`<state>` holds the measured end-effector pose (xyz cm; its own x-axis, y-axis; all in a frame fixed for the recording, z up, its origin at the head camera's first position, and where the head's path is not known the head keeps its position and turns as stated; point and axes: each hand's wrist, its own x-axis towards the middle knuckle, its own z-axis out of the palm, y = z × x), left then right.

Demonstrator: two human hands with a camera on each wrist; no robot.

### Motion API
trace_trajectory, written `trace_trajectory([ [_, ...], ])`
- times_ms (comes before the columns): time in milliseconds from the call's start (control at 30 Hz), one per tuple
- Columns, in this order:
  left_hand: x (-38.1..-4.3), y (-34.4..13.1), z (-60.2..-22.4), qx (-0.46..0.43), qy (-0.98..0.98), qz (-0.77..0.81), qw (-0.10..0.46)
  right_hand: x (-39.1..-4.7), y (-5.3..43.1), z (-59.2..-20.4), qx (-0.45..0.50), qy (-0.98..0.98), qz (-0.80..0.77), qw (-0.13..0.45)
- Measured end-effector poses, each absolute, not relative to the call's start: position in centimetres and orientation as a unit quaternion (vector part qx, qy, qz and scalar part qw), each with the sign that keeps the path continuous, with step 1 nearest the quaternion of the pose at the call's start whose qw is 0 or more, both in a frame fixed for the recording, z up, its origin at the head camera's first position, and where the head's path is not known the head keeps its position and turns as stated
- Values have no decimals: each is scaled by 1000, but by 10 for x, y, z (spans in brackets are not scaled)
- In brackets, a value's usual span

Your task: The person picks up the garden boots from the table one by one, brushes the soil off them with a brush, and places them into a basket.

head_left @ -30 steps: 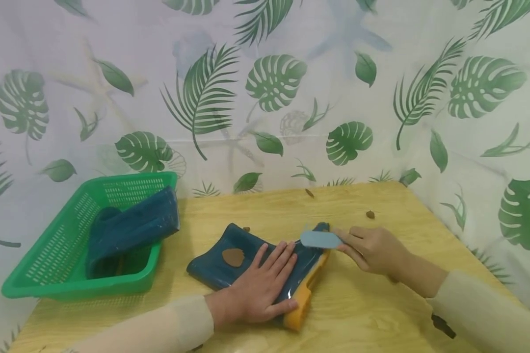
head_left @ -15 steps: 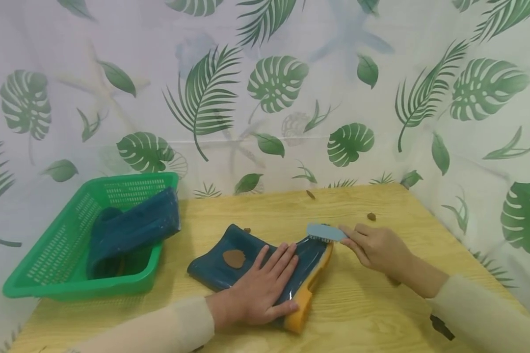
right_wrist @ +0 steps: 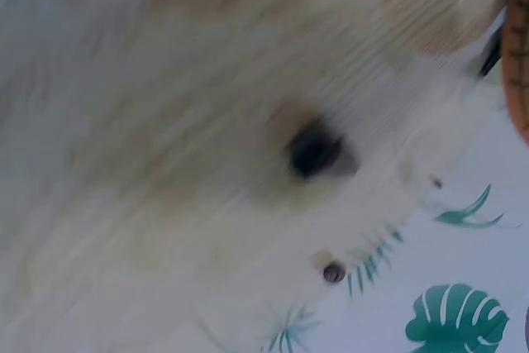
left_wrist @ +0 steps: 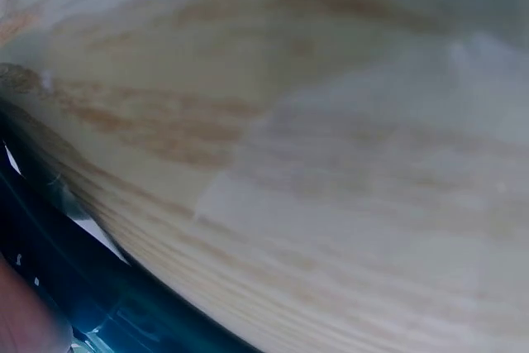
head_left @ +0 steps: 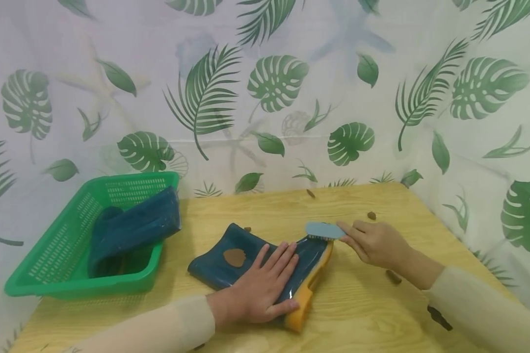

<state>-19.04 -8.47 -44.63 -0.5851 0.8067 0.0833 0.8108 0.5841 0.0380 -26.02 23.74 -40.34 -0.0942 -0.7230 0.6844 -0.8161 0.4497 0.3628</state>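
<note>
A dark blue rain boot [head_left: 311,255] with an orange-yellow sole [head_left: 301,304] lies on its side on the table, with a brown leaf-shaped patch [head_left: 234,257] on its shaft. My left hand [head_left: 262,287] rests flat on the boot, fingers straight, thumb reaching over to the sole edge. Between thumb and fingers my right hand [head_left: 377,247] grips a light blue brush [head_left: 324,230], bristles down at the boot's toe. Part of the glossy blue boot [left_wrist: 124,303] shows in the left wrist view, with a blurred fingertip [left_wrist: 29,316] at the corner.
A green plastic basket [head_left: 75,285] at the left holds another dark blue boot [head_left: 134,228], its shaft sticking over the rim. Several brown lumps lie on the wooden table, including one near the back [head_left: 371,215] and one by the right sleeve [head_left: 439,317]. A leaf-print cloth [head_left: 274,142] hangs behind.
The brush has shifted slightly up and right over the boot's toe and tilted, so its bristles now show. My left hand and the boot have stayed nearly still.
</note>
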Motion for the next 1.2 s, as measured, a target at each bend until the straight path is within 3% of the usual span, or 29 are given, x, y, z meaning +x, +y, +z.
trace_trajectory([
  [400, -193, -85, -444, -460, -885, -37, 51, -256, 232, -398, 508, -737, 42, 443],
  [1200, -191, -85, -447, -461, -885, -43, 44, -260, 238, -406, 502, -754, 29, 422],
])
